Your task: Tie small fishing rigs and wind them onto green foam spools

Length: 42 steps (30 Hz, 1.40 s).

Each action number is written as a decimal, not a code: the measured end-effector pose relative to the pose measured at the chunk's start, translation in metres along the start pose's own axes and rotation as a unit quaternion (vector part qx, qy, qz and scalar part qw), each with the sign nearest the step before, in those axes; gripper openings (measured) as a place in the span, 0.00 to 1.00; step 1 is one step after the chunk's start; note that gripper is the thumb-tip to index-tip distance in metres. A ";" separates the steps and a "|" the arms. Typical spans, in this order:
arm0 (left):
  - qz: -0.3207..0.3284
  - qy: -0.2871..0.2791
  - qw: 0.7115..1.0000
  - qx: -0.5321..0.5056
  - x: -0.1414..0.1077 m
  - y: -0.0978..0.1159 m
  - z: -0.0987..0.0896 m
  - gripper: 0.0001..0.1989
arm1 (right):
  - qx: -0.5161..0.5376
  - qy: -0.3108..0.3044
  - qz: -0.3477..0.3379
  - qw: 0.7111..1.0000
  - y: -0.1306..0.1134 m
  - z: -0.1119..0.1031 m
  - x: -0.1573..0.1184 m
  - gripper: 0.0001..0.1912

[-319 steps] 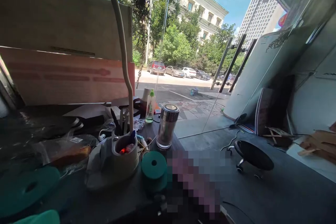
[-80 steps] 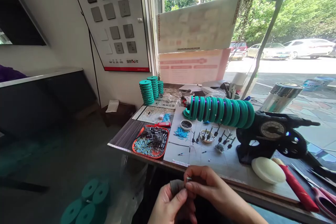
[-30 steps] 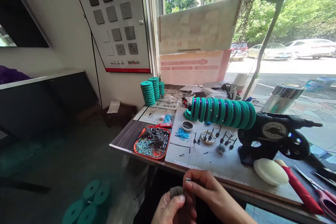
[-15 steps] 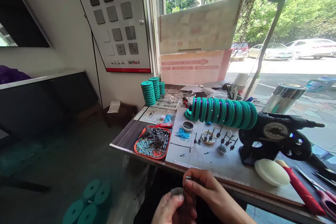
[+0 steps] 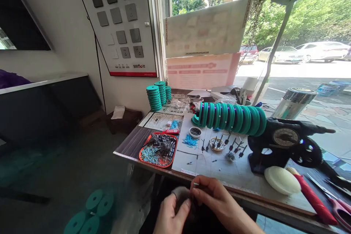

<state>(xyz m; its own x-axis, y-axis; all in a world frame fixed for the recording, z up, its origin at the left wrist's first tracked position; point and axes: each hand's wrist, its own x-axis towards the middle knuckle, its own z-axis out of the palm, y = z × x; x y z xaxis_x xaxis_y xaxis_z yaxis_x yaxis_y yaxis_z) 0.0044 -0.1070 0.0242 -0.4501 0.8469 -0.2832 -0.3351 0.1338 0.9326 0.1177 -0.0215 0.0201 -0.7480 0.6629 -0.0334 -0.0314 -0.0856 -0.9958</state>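
Note:
Both my hands meet over my lap, just below the table's front edge. My right hand point(image 5: 216, 197) pinches a small pale blue-and-silver piece point(image 5: 196, 184) between thumb and forefinger. My left hand point(image 5: 174, 208) is closed right beside it, thumb against the fingers; a blurred grey covering point(image 5: 181, 192) shows on its forefinger. What the left fingers hold, if anything, is hidden. On the table nearest the hands, an orange tray point(image 5: 175, 153) carries many small light-blue pieces point(image 5: 149, 154) and dark cylinders point(image 5: 170, 142).
A black hand-cranked machine point(image 5: 285, 140) holds a row of green discs point(image 5: 233, 119) over the board point(image 5: 186, 166). Blue strips point(image 5: 190, 140), a bowl of dark bits point(image 5: 195, 132), a pale oval block point(image 5: 282, 180), a red-handled brush point(image 5: 312, 199) and scissors point(image 5: 340, 208) lie around.
My left hand has shifted slightly left and up, its grey-covered forefinger now raised and blurred. My right hand keeps its pinch, almost in place. The whole view has moved slightly.

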 end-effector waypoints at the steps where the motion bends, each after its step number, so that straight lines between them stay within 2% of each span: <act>1: 0.073 0.033 0.995 0.066 0.005 0.009 0.000 0.09 | -0.037 0.021 -0.012 0.999 0.001 -0.001 0.002 0.11; 2: 0.126 0.047 0.984 0.120 0.010 0.018 0.002 0.11 | -0.075 0.043 -0.025 0.996 0.003 -0.001 0.003 0.11; 4: 0.175 0.022 0.971 0.162 0.025 0.034 0.009 0.13 | -0.137 0.079 -0.040 0.987 0.008 -0.002 0.005 0.11; 6: 0.155 -0.039 0.978 0.137 0.040 0.045 0.021 0.14 | -0.183 0.096 -0.049 0.977 0.011 -0.003 0.005 0.10; 9: 0.081 -0.102 0.990 0.048 0.054 0.049 0.040 0.11 | -0.249 0.092 -0.066 0.962 0.002 -0.010 0.002 0.09; 11: 0.057 -0.125 0.990 0.012 0.057 0.048 0.047 0.11 | -0.269 0.142 -0.086 0.949 -0.014 -0.018 0.003 0.08; 13: 0.059 -0.149 0.987 -0.002 0.055 0.047 0.049 0.12 | -0.226 0.211 -0.107 0.945 -0.036 -0.026 0.010 0.11; 14: 0.062 -0.159 0.985 -0.005 0.054 0.047 0.049 0.12 | -0.177 0.209 -0.110 0.955 -0.047 -0.029 0.016 0.14; 17: 0.083 -0.161 0.983 -0.007 0.052 0.050 0.048 0.12 | -0.012 0.142 -0.093 0.986 -0.070 -0.032 0.039 0.19; 20: 0.095 -0.164 0.982 -0.006 0.051 0.051 0.048 0.13 | 0.101 0.121 -0.080 0.984 -0.076 -0.028 0.056 0.17; 23: 0.081 -0.176 0.981 -0.024 0.048 0.049 0.047 0.13 | 0.162 0.123 -0.085 0.976 -0.074 -0.025 0.062 0.14; 26: 0.066 -0.183 0.980 -0.046 0.044 0.046 0.045 0.11 | 0.168 0.128 -0.097 0.973 -0.073 -0.023 0.063 0.12; 31: 0.004 -0.204 0.976 -0.080 0.037 0.046 0.040 0.10 | 0.155 0.129 -0.094 0.975 -0.075 -0.023 0.063 0.12; 42: -0.056 -0.201 0.971 -0.115 0.022 0.039 0.032 0.09 | 0.163 0.120 -0.109 0.973 -0.072 -0.023 0.064 0.11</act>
<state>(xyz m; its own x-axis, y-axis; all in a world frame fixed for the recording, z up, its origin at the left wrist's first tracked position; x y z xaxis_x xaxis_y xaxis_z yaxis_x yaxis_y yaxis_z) 0.0075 -0.0664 0.0615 -0.0551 0.9725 -0.2265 -0.5604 0.1576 0.8131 0.0869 0.0441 0.0882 -0.5250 0.8429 0.1176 -0.4091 -0.1287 -0.9034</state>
